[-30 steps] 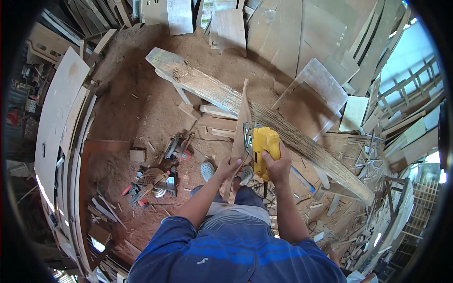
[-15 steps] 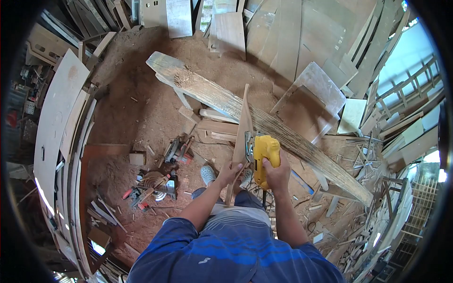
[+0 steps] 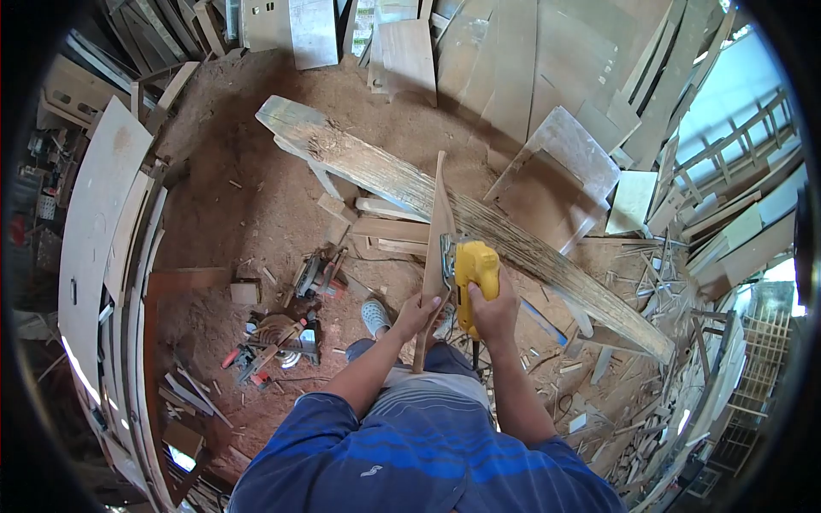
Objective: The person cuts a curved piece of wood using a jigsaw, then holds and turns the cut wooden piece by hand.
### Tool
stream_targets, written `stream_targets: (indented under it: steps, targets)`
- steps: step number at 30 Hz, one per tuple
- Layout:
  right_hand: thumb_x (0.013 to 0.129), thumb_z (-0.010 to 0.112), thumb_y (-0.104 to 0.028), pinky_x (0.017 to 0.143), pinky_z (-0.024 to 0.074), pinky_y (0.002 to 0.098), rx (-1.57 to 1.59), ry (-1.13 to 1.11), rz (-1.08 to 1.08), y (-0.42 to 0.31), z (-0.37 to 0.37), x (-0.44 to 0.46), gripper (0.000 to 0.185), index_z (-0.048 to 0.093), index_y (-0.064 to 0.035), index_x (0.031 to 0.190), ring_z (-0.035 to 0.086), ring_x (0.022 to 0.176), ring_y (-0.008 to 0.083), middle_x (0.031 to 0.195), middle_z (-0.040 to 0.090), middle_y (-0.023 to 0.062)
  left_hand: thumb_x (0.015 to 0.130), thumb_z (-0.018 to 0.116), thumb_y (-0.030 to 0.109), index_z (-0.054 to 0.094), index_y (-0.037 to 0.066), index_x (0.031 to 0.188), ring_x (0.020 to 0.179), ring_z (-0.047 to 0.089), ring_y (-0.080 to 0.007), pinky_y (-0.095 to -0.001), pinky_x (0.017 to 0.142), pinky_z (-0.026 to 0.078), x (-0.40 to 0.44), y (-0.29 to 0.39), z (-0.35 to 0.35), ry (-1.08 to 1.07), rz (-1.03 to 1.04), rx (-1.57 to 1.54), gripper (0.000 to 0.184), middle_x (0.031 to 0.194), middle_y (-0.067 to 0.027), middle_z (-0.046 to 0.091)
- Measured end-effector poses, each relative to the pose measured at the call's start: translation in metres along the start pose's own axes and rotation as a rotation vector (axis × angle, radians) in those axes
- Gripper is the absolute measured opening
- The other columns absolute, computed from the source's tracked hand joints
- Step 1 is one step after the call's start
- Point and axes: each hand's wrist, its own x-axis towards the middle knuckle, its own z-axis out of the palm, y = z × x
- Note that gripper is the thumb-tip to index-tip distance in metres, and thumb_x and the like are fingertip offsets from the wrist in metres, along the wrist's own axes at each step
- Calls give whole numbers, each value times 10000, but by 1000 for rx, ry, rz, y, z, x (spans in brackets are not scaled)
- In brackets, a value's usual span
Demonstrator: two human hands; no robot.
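Note:
My right hand [image 3: 496, 316] is wrapped round the body of a yellow jigsaw [image 3: 476, 272], with its dark cord running down toward my legs. The jigsaw's metal base plate lies against the right side of a thin wooden board [image 3: 439, 218], which stands on edge and points away from me. The blade is hidden. My left hand [image 3: 416, 315] grips the near part of this board, below the jigsaw. The near end of the board is close to my waist. Beyond it, a long weathered timber plank [image 3: 385, 168] crosses diagonally on supports.
A mitre saw [image 3: 286, 338] and another power tool [image 3: 318, 275] lie on the dusty floor at the left. Wood offcuts litter the right side. Plywood sheets [image 3: 107, 188] lean at the left, with more panels [image 3: 505, 68] at the back.
The view has shifted slightly. The jigsaw and my right hand have moved a little to the left in the picture and stay against the board. Both hands keep their grip.

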Motion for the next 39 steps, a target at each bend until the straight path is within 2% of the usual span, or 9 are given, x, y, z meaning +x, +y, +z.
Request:
stream_targets:
  steps: [4,7,19,22,25,28,34,37,39]
  targets:
    - [912,801,-75,960,608,454,-61,-75,96,-21,-1,22,514,673,21,1400,786,1103,385,1219,780,253,1133,693,345,653,5,1285,865,795,-199,-338,723,665,-2,3,0,-18,-22,70,374,1044,-95,774]
    - [910,798,-85,960,608,469,-213,-40,-1,-20,-5,16,528,661,22,1409,784,1095,412,1211,783,260,1136,688,336,650,3,1282,872,799,-200,-338,724,667,0,-5,3,-22,2,37,366,1020,-96,778]
    - [914,800,-107,925,597,514,-156,-70,154,-13,6,-2,440,680,20,1318,781,1051,433,1139,791,254,1124,703,288,651,-42,1288,838,808,-212,-356,724,694,-6,-24,-2,39,27,101,372,1048,-114,766]
    - [917,800,-123,918,593,521,-210,-66,76,-5,7,-5,443,682,16,1321,777,1049,443,1137,791,258,1114,720,289,653,-51,1288,846,809,-217,-356,728,700,-7,-17,-6,24,15,93,388,1070,-120,762]
    - [923,797,-137,927,593,526,-187,-89,107,-11,12,-4,449,683,11,1332,774,1064,452,1142,788,265,1108,726,268,654,-56,1285,854,811,-219,-356,728,703,-5,-24,-12,-10,8,44,377,1072,-122,761]
    - [935,787,-162,984,579,563,-165,-130,133,-23,8,4,579,605,24,1453,743,1132,508,1207,759,322,1120,710,289,668,-33,1270,868,801,-200,-346,761,681,-12,-14,-9,-33,-3,13,357,1052,-108,767]
    - [933,792,-189,977,583,568,-191,-104,116,14,22,9,565,624,18,1432,744,1121,515,1199,765,309,1123,706,293,687,-24,1258,848,795,-181,-327,760,660,-13,-7,-13,22,7,194,345,1041,-96,770]
    - [916,804,-153,956,598,521,-261,-99,122,15,25,13,472,686,2,1346,778,1076,440,1159,789,259,1119,712,286,687,-27,1264,839,797,-181,-331,733,665,-16,-21,-13,16,-15,189,346,1052,-101,774]
    - [912,807,-156,944,597,523,-241,-94,138,14,27,16,458,690,5,1325,776,1068,442,1156,786,261,1116,714,279,684,-28,1271,837,798,-183,-338,712,672,-11,-13,-11,17,-18,168,345,1058,-106,777]
